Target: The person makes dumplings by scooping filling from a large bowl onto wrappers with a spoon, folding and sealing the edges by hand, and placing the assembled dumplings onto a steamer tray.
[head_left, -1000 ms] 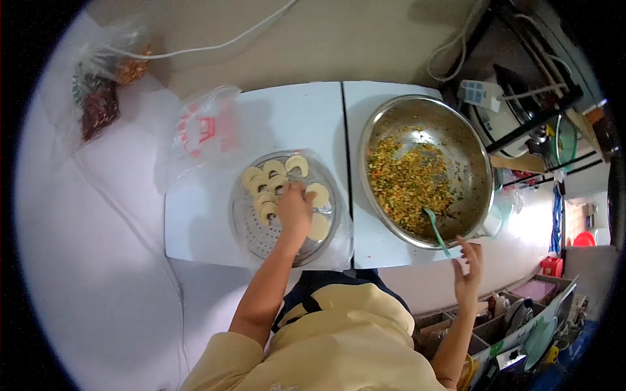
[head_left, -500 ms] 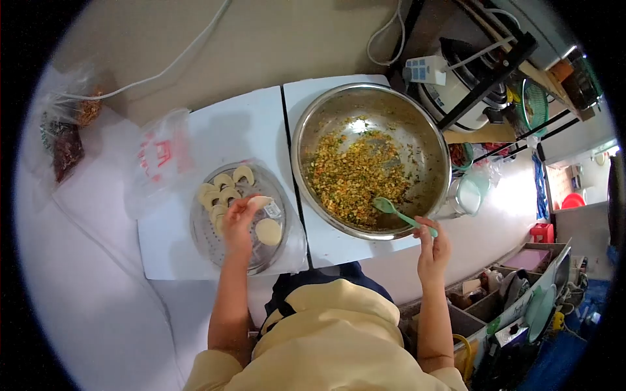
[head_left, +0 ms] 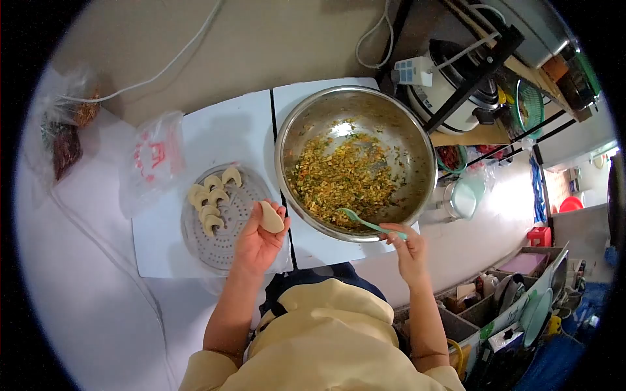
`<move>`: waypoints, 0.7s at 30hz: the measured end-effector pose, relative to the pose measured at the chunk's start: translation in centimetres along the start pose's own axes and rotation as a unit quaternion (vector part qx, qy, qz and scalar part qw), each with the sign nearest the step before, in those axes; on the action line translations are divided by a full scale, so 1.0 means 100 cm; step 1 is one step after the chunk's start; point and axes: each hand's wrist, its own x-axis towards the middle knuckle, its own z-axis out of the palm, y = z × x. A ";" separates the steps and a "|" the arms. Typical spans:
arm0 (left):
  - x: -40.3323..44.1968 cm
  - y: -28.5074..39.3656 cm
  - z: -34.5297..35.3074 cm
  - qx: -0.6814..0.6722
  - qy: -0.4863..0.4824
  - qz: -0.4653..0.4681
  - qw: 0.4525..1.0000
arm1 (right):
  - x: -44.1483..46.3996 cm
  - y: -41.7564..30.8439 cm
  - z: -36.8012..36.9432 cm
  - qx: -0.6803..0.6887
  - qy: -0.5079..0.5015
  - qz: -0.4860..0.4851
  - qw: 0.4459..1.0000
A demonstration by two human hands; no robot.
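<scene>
Holds a pale dumpling wrapper [head_left: 272, 218] in the left hand [head_left: 256, 241], pinching it between thumb and fingers, with the palm turned partly upward. Has this wrapper near the right-hand edge of a round, perforated tray [head_left: 215, 249], between the tray's crescent-shaped dumplings [head_left: 208, 212] and a large stainless steel bowl [head_left: 417, 159]. Leaves contact between left hand and tray hard to tell.

Grips the handle end of a green spoon [head_left: 368, 225] in the right hand [head_left: 409, 252], pressing thumb and forefinger together on it just outside the near rim of the bowl. Slants the handle across that rim, with the spoon's head down in chopped, many-coloured filling [head_left: 339, 173], spread mostly over the left and near parts of the bowl.

Faces a white counter [head_left: 215, 133] in two sections, divided by a dark gap: tray on the left section, bowl mostly on the right one. Shows dumplings grouped toward the far left of the tray, several touching or overlapping, with bare perforated surface nearer the body. Includes a clear plastic bag [head_left: 156, 153] with red print beyond the tray, at the counter's left edge, and a white cooker [head_left: 420, 104] beyond the bowl to the right.
</scene>
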 end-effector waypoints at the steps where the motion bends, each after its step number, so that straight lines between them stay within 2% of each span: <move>1: 0.002 -0.004 0.003 0.002 0.000 -0.002 1.000 | -0.001 -0.001 0.003 -0.019 -0.020 -0.005 1.000; 3: 0.007 -0.012 0.011 0.046 0.021 0.017 0.999 | -0.002 -0.001 0.004 -0.037 -0.037 -0.011 0.999; 5: 0.008 -0.016 0.017 0.079 0.045 0.024 0.996 | -0.004 0.000 0.003 0.086 -0.012 0.022 0.996; 6: 0.008 -0.017 0.020 0.110 0.069 0.032 0.991 | -0.004 0.003 0.002 0.087 -0.011 0.022 0.996; 11: 0.012 -0.021 0.029 0.105 0.088 0.016 0.990 | -0.003 0.010 -0.001 0.240 0.099 0.095 0.961; 14: 0.015 -0.027 0.025 0.119 0.090 0.002 0.989 | -0.001 0.010 -0.002 0.283 0.141 0.109 0.942; 16: 0.018 -0.032 0.027 0.143 0.082 -0.003 0.986 | 0.001 0.009 -0.003 0.283 0.152 0.096 0.942; 18: 0.022 -0.039 0.031 0.221 0.056 -0.065 0.971 | 0.002 0.004 -0.002 0.282 0.161 0.084 0.942; 21: 0.027 -0.054 0.038 0.205 0.073 -0.097 0.971 | -0.001 -0.013 0.001 0.288 0.166 0.042 0.942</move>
